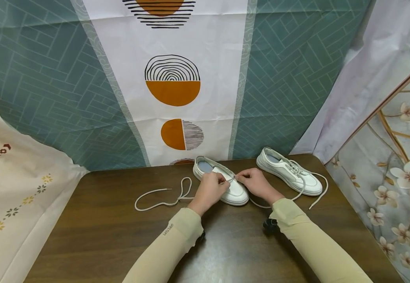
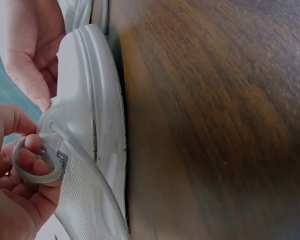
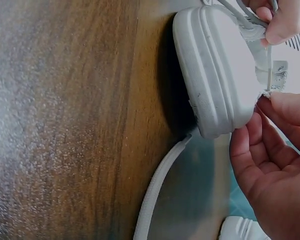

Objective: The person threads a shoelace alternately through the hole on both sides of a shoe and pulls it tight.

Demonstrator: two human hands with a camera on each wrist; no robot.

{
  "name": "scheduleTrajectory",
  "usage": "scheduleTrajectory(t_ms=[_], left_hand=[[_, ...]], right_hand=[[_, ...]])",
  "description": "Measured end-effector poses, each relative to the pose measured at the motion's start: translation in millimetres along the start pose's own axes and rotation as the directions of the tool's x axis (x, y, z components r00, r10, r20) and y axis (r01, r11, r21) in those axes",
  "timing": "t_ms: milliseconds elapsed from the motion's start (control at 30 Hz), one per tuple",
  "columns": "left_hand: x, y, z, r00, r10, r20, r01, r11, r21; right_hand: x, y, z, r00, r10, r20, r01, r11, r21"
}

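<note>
A white sneaker [image 1: 238, 196] stands near the back edge of the table, toe toward the front right. My left hand [image 1: 210, 190] pinches its white shoelace [image 2: 25, 172] over the tongue area, and a small loop of it curls round the fingers. On the opposite side, my right hand [image 1: 256, 182] pinches the eyelet edge [image 3: 264, 94] of the same shoe. A short stretch of lace runs taut between the hands. Whether lace also lies between the right fingertips is hidden. A long end of lace [image 1: 162, 203] trails on the table at left.
Another white sneaker [image 1: 288, 171], laced, rests at the back right, with lace ends spread in front of it. Behind the dark wooden table [image 1: 113, 236] hangs a patterned curtain [image 1: 215, 98]. Flowered cloth [image 1: 403, 196] borders the right side. A small black object [image 1: 270, 225] is by the right cuff.
</note>
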State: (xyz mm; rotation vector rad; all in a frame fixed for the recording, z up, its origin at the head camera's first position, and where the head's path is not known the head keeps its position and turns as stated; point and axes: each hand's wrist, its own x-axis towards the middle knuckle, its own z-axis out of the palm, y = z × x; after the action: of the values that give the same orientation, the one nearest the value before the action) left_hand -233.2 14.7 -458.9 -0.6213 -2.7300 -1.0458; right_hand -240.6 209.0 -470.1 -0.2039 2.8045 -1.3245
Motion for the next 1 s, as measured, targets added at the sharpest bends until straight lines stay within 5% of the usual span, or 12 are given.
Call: scheduleTrajectory(t_ms=[233, 733, 867, 1000], left_hand=[[0.6, 2.0, 3.8, 1.0, -0.027, -0.01, 0.027, 1.0, -0.002], [1.1, -7.0, 8.1, 0.998, 0.059, -0.016, -0.059, 0.998, 0.002], [1.5, -21.3, -4.7, 0.992, 0.034, -0.124, -0.015, 0.988, 0.151], [3.3, -41.9, -19.8, 0.981, -0.071, -0.179, 0.111, 0.968, 0.226]], right_hand=[[-1.8, -1.8, 0.2, 1.0, 0.0, -0.017, 0.001, 1.0, 0.008], [3.4, -1.9, 10.5, 0.993, 0.087, -0.083, -0.074, 0.986, 0.148], [3.8, -7.9, 11.4, 0.988, 0.136, -0.07, -0.103, 0.93, 0.353], [3.2, -12.4, 1.1, 0.988, 0.142, -0.055, -0.074, 0.767, 0.637]])
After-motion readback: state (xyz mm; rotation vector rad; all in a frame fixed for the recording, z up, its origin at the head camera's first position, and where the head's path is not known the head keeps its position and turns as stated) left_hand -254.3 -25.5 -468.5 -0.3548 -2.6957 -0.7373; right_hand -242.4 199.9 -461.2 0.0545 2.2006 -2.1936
